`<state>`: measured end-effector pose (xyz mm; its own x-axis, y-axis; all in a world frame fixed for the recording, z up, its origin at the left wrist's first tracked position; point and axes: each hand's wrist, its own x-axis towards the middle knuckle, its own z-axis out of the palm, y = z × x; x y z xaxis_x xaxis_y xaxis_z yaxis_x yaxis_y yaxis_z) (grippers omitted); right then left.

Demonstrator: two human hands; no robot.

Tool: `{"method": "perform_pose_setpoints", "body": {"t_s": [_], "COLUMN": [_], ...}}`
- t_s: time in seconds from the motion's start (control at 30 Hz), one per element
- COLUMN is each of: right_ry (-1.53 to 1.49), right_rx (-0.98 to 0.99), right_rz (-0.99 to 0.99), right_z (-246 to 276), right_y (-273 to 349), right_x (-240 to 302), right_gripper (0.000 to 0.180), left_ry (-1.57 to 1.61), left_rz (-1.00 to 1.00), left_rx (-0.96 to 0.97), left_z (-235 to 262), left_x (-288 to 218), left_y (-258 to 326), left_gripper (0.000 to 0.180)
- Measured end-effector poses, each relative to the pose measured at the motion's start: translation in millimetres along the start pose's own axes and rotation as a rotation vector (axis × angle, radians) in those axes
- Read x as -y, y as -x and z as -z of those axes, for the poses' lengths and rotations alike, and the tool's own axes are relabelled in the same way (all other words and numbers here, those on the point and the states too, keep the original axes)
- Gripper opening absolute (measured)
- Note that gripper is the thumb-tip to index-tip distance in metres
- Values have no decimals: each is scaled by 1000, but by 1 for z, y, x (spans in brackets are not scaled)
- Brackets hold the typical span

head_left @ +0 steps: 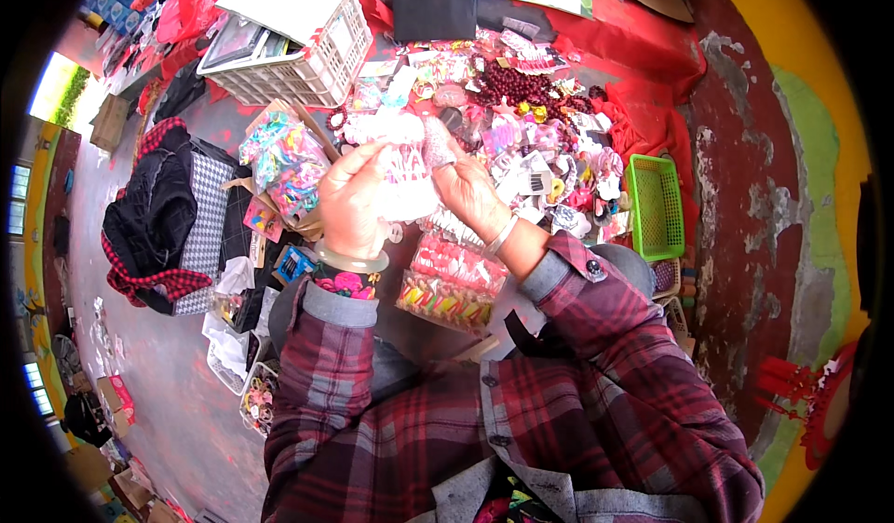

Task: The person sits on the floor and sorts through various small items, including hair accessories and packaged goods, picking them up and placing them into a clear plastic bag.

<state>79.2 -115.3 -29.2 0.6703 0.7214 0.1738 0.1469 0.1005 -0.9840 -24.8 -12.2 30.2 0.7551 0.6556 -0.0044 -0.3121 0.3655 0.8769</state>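
Note:
Between my two hands is a white and pink card of small accessories (404, 174), so brightly lit that its details wash out. My left hand (352, 202) pinches its left edge, a pale bangle around the wrist. Closed at the opposite edge is my right hand (473, 199), with a silver bracelet on that wrist. A glittery greyish-pink piece (436, 141) shows by the right fingertips; whether it belongs to the card I cannot tell. Below the hands lies a clear pack of red, pink and yellow items (452, 283). Beyond them spreads a heap of hair accessories and trinkets (549, 150).
A white plastic crate (321, 62) holding flat items stands at the far left. Nearer are a bag of colourful pieces (287, 162) and a dark jacket with red checks (154, 211). A green basket (656, 208) sits at the right, beside the worn red wall (736, 197).

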Motion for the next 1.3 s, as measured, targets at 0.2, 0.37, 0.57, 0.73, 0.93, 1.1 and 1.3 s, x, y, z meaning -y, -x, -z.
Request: {"method": "perform_pose_setpoints", "body": {"t_s": [0.2, 0.37, 0.57, 0.73, 0.93, 1.1, 1.3], "right_ry": [-421, 458, 341, -215, -554, -613, -507], "right_rx": [-60, -23, -65, -112, -36, 108, 542], "right_rz": [-114, 516, 385, -67, -233, -211, -228], "right_z": [0, -13, -3, 14, 61, 78, 59], "right_y": [5, 14, 3, -12, -27, -30, -12], "right_x": [48, 54, 41, 22, 26, 39, 52], "right_gripper": [46, 54, 39, 28, 44, 79, 56], "left_ry": [-63, -409, -785, -583, -69, 73, 135], "left_rz": [-18, -8, -279, -198, 214, 272, 397], "left_rx": [2, 44, 287, 303, 230, 241, 327], "left_z": [4, 1, 2, -4, 25, 45, 47], "left_x": [-8, 5, 2, -3, -33, -47, -55], "left_y": [-4, 0, 2, 8, -6, -8, -11], "left_gripper": [17, 17, 19, 17, 14, 14, 14]}}
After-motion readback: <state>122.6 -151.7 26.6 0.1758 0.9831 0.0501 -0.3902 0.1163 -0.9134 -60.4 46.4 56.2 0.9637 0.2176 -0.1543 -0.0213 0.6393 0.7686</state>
